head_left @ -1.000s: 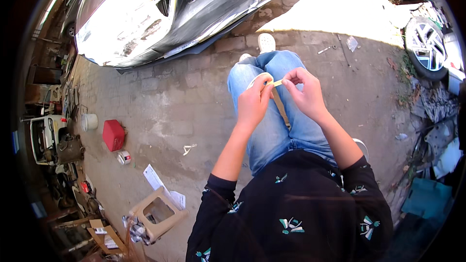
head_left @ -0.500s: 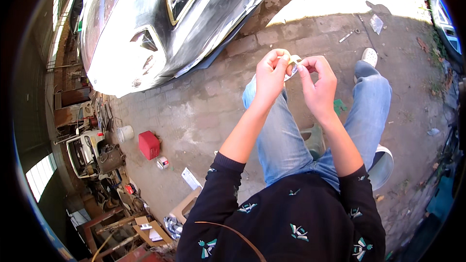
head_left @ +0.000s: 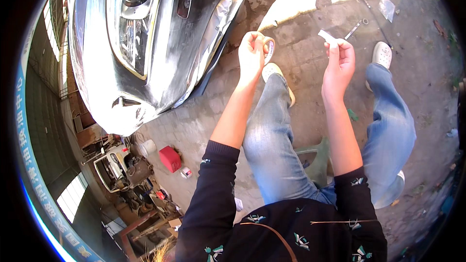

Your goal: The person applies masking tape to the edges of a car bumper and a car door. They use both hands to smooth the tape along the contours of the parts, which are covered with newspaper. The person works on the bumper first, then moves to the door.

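Paved floor point(head_left: 208, 119), L grip point(head_left: 251, 56) tight on L rim of tape roll point(head_left: 272, 48), R grip point(head_left: 341, 62) pinched on btm of strip point(head_left: 326, 35)

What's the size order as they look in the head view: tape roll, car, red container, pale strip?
1. Car
2. Red container
3. Tape roll, partly covered by the left hand
4. Pale strip

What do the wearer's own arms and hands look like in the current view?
The left hand and right hand are bare, with no gloves or wristwear visible. The left sleeve and right sleeve are black and stop along the forearms, leaving the wrists uncovered. Small insect-like motifs in white and teal are scattered over the fabric.
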`<state>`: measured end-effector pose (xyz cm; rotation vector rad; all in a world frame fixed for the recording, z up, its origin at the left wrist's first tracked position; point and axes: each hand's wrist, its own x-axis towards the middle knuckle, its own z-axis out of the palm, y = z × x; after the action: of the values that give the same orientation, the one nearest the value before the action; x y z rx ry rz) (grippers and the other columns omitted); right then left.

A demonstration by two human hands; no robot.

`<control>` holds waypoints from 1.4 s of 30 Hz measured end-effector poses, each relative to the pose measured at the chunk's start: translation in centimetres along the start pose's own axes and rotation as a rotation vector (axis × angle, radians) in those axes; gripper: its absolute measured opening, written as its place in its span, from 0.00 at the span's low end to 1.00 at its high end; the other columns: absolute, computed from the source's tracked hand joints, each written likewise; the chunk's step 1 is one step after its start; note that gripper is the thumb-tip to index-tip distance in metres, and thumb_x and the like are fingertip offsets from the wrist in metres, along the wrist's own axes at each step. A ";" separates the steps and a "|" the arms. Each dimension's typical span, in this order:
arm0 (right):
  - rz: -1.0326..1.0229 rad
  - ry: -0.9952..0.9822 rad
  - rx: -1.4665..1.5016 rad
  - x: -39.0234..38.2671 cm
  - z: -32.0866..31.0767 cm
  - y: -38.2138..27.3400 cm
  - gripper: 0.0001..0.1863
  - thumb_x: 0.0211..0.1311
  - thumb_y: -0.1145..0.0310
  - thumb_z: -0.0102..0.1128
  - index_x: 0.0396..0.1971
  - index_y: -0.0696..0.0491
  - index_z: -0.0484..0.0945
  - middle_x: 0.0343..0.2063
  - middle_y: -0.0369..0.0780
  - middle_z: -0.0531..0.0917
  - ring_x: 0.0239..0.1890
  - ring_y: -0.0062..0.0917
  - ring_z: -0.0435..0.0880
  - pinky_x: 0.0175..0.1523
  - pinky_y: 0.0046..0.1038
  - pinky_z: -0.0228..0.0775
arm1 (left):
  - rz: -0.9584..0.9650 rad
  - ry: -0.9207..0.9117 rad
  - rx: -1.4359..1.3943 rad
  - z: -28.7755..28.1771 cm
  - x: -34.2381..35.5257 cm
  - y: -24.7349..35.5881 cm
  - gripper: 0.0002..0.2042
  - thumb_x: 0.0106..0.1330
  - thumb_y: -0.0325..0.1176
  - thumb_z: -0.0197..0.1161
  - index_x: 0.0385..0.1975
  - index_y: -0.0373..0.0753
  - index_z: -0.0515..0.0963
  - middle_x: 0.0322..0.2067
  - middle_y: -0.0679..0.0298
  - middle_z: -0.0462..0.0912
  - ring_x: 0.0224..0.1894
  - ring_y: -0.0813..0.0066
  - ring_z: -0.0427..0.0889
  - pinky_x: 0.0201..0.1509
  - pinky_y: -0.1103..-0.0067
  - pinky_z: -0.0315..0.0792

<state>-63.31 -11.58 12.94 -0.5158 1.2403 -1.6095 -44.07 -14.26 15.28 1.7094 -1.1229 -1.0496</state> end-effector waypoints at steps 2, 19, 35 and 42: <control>0.098 0.046 0.103 2.4 1.4 1.7 0.09 0.73 0.71 0.53 0.48 0.57 0.72 0.43 0.37 0.81 0.45 0.17 0.78 0.52 0.23 0.70 | 0.143 -0.008 0.495 -1.8 1.2 -0.9 0.08 0.74 0.29 0.50 0.37 0.37 0.76 0.22 0.67 0.77 0.19 0.85 0.71 0.25 0.84 0.65; 0.690 -0.165 0.793 8.8 21.7 21.4 0.24 0.73 0.64 0.52 0.60 0.59 0.56 0.59 0.50 0.72 0.63 0.34 0.73 0.69 0.34 0.65 | 0.788 0.360 1.384 -7.4 14.9 -10.4 0.29 0.70 0.25 0.54 0.72 0.39 0.58 0.58 0.49 0.76 0.41 0.59 0.86 0.41 0.73 0.78; 0.237 -0.289 0.426 11.1 24.5 22.0 0.17 0.77 0.62 0.46 0.53 0.59 0.57 0.47 0.53 0.83 0.48 0.35 0.84 0.53 0.30 0.74 | 0.324 0.301 1.089 -3.8 18.3 -10.4 0.22 0.66 0.28 0.55 0.62 0.38 0.69 0.40 0.48 0.84 0.36 0.54 0.85 0.42 0.67 0.76; 0.145 -0.428 0.198 11.6 24.3 23.8 0.16 0.75 0.72 0.45 0.54 0.59 0.53 0.56 0.55 0.78 0.49 0.36 0.83 0.55 0.31 0.72 | 0.508 0.362 1.128 -2.9 20.7 -14.5 0.22 0.68 0.31 0.58 0.63 0.38 0.69 0.48 0.54 0.83 0.41 0.64 0.86 0.42 0.76 0.79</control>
<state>-38.14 -32.69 -1.74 -0.5927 0.7723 -1.3896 -32.28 -29.44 -1.42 2.0816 -1.9229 0.3245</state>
